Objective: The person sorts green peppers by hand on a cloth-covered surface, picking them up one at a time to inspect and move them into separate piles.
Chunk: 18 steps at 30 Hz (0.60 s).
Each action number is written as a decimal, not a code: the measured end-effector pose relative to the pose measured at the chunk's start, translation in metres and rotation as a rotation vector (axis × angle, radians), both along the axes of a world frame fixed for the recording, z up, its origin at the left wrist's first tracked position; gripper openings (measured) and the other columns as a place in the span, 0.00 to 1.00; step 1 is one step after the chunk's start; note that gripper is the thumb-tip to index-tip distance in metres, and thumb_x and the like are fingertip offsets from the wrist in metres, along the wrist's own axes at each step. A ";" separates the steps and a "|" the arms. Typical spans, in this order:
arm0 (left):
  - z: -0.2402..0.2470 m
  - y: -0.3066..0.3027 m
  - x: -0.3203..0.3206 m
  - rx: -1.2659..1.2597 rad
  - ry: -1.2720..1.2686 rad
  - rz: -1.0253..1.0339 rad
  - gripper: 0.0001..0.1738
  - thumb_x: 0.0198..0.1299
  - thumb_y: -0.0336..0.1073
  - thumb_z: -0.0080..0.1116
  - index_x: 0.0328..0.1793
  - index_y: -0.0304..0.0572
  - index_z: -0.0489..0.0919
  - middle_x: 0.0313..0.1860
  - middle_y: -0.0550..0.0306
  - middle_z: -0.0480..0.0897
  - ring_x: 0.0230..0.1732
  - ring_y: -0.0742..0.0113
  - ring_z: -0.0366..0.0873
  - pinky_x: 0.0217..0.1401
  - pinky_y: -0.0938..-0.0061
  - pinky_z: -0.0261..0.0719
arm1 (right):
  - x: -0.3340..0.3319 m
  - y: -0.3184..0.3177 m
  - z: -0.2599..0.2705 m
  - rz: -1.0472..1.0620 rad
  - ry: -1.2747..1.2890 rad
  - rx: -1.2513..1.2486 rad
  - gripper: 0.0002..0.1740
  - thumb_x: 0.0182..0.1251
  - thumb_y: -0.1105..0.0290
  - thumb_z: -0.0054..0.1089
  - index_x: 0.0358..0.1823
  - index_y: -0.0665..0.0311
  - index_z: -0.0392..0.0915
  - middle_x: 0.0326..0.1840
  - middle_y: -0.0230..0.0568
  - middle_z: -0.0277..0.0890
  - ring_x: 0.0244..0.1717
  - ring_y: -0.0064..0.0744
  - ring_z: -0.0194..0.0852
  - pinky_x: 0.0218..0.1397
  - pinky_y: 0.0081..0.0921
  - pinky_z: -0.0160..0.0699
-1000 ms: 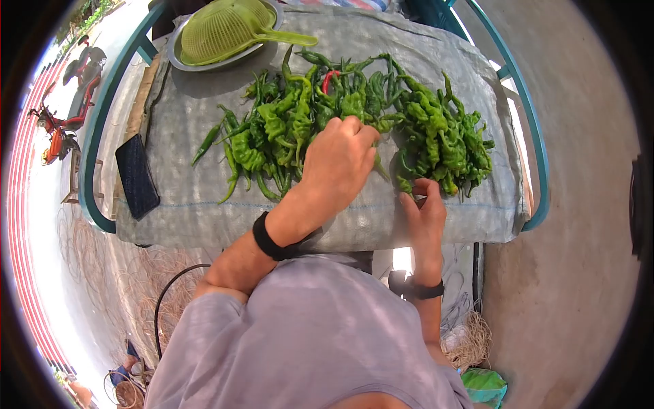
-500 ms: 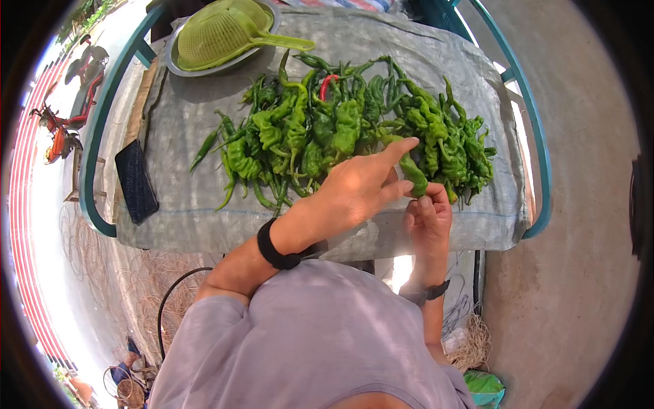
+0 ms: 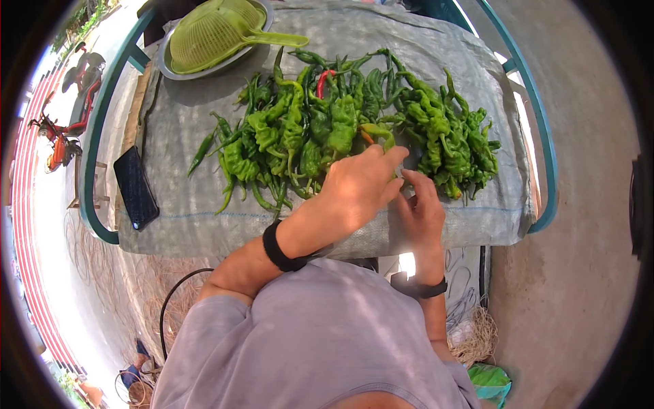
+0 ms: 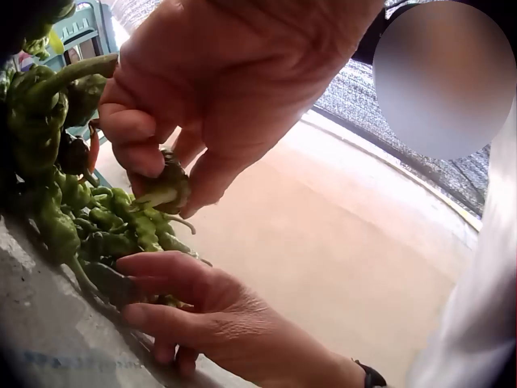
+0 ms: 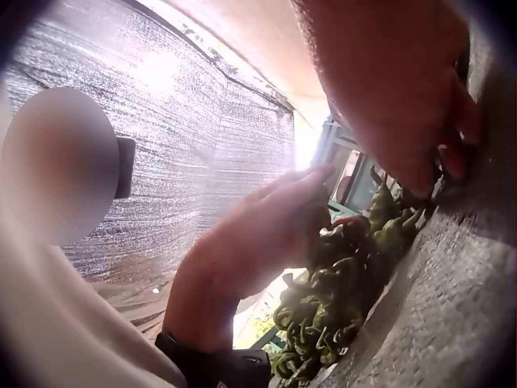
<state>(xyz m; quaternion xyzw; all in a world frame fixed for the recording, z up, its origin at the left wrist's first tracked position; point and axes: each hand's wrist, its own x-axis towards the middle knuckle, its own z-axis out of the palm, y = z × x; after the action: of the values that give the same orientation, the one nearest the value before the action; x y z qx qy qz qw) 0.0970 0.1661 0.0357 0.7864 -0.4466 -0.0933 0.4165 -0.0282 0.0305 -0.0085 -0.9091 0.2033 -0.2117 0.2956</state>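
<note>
Green peppers (image 3: pixel 293 123) lie heaped on a grey woven sheet (image 3: pixel 204 232), with a second pile (image 3: pixel 453 143) at the right. My left hand (image 3: pixel 361 187) is just below the gap between the piles; in the left wrist view, the left hand (image 4: pixel 218 89) pinches a green pepper (image 4: pixel 166 190) between thumb and fingers. A yellow-orange pepper (image 3: pixel 368 134) lies beyond its knuckles. My right hand (image 3: pixel 424 208) is close beside it, fingers bent loosely and thumb apart, with nothing seen in its grasp. The right wrist view shows the left hand (image 5: pixel 250 234) blurred beside the peppers.
A green strainer (image 3: pixel 211 37) rests in a metal bowl (image 3: pixel 163 68) at the back left. A phone (image 3: pixel 136 187) lies near the left edge. Teal rails (image 3: pixel 541 157) flank the sheet. A red pepper (image 3: pixel 321 85) lies among the green ones.
My left hand has drawn back from the heap toward my right hand. Half a second ago a pepper was at my right fingertips; now those fingers are apart. The yellow-orange pepper has come into view.
</note>
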 end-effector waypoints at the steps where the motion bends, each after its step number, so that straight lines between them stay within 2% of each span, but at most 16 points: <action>1: -0.001 -0.002 -0.002 0.095 -0.020 -0.011 0.24 0.61 0.34 0.65 0.64 0.47 0.76 0.43 0.47 0.80 0.39 0.46 0.82 0.41 0.55 0.83 | 0.002 -0.001 -0.006 0.017 0.012 -0.119 0.23 0.61 0.75 0.70 0.58 0.53 0.80 0.56 0.38 0.80 0.40 0.37 0.86 0.41 0.29 0.85; 4: -0.004 -0.004 -0.006 0.242 -0.071 -0.050 0.18 0.62 0.34 0.64 0.58 0.45 0.77 0.41 0.46 0.79 0.41 0.45 0.84 0.41 0.54 0.84 | 0.001 -0.001 -0.011 0.002 0.063 -0.107 0.22 0.63 0.75 0.68 0.59 0.56 0.79 0.56 0.39 0.79 0.36 0.34 0.84 0.38 0.26 0.83; 7: -0.012 -0.005 -0.004 0.323 -0.162 -0.046 0.15 0.62 0.35 0.63 0.55 0.43 0.78 0.41 0.45 0.78 0.40 0.43 0.83 0.40 0.53 0.83 | -0.005 -0.001 -0.013 -0.040 -0.098 0.145 0.20 0.65 0.76 0.67 0.58 0.60 0.79 0.51 0.35 0.80 0.32 0.25 0.80 0.35 0.21 0.80; 10: -0.012 -0.002 -0.001 0.399 -0.210 -0.062 0.13 0.63 0.35 0.62 0.52 0.41 0.78 0.40 0.45 0.78 0.39 0.44 0.84 0.40 0.53 0.83 | -0.013 0.003 -0.011 -0.170 -0.215 0.434 0.19 0.67 0.77 0.67 0.58 0.63 0.78 0.46 0.33 0.78 0.30 0.18 0.75 0.33 0.16 0.76; 11: -0.011 -0.001 -0.001 0.362 -0.175 -0.071 0.14 0.64 0.35 0.62 0.54 0.40 0.77 0.42 0.44 0.78 0.40 0.44 0.84 0.40 0.53 0.83 | -0.017 0.004 -0.004 -0.181 -0.193 0.498 0.19 0.68 0.78 0.66 0.59 0.62 0.77 0.43 0.32 0.77 0.32 0.16 0.77 0.32 0.16 0.76; 13: -0.011 -0.002 -0.002 0.291 -0.108 -0.091 0.15 0.66 0.36 0.61 0.56 0.38 0.77 0.44 0.43 0.80 0.40 0.45 0.84 0.41 0.54 0.83 | -0.016 0.006 -0.002 -0.095 -0.271 0.587 0.20 0.70 0.76 0.65 0.62 0.62 0.74 0.43 0.35 0.79 0.32 0.18 0.78 0.32 0.17 0.77; 16: -0.007 -0.006 -0.007 0.125 0.061 0.012 0.19 0.68 0.38 0.61 0.61 0.37 0.76 0.47 0.44 0.82 0.39 0.48 0.84 0.43 0.58 0.83 | -0.010 0.012 0.008 0.042 -0.415 0.750 0.22 0.72 0.75 0.62 0.65 0.61 0.71 0.45 0.36 0.80 0.33 0.19 0.79 0.32 0.17 0.78; 18: 0.004 -0.003 -0.006 0.033 0.235 -0.016 0.22 0.69 0.39 0.61 0.64 0.33 0.74 0.49 0.44 0.83 0.39 0.55 0.84 0.44 0.63 0.82 | -0.007 0.013 0.011 0.113 -0.462 0.830 0.23 0.74 0.74 0.61 0.67 0.61 0.69 0.47 0.38 0.81 0.33 0.20 0.79 0.32 0.17 0.78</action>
<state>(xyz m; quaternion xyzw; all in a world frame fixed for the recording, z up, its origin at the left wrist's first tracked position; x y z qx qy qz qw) 0.0911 0.1627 0.0394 0.7733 -0.3994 -0.1954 0.4520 -0.0348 0.0437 0.0029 -0.6533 0.1499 -0.2926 0.6820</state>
